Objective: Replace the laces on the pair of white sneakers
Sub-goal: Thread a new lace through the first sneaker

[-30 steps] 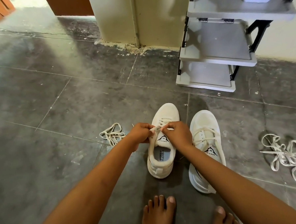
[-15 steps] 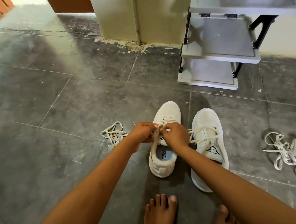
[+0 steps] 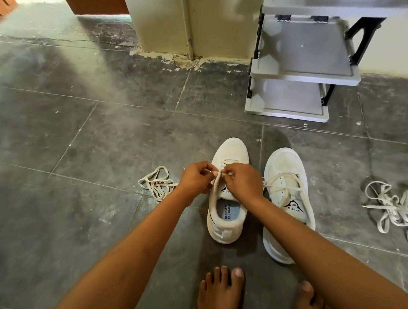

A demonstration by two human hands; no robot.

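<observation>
Over a white mesh sneaker [image 3: 231, 150], a cream flat lace [image 3: 226, 163] is pinched by left hand [image 3: 196, 178] and right hand [image 3: 243, 183]. Both grips are kept narrow on it.

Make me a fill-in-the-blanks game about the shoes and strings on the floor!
1. The left hand and right hand pinch the lace of the ___ sneaker.
2. The tongue of the other sneaker reads ___.
3. The floor holds ___ loose lace piles.
4. The person's feet are ___.
Missing words: left; SPEED; two; bare.
</observation>
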